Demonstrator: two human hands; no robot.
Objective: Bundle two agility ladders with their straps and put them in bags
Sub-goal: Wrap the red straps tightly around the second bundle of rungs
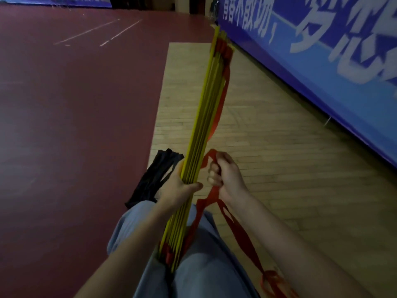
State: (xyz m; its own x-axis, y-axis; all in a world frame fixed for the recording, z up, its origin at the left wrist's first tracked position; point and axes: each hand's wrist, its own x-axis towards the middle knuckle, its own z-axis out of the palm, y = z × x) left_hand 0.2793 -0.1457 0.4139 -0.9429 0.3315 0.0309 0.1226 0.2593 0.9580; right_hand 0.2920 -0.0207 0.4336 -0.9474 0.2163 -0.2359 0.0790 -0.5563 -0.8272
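Note:
A stack of yellow ladder rungs (206,117) stands on end between my knees and leans away from me. My left hand (181,186) grips the stack about a third of the way up. Just to its right, my right hand (225,175) holds the red strap (240,231) in a fist. The strap loops over that fist, runs down across my lap and ends in a loose tangle at the lower right. More red strap hangs along the upper right side of the rungs. A black bag (154,179) lies on the floor behind my left hand.
I sit with my legs in light blue trousers (202,272) on a strip of wooden floor (268,151). Dark red sports flooring (75,125) spreads to the left. A blue banner with white lettering (322,50) lines the right side.

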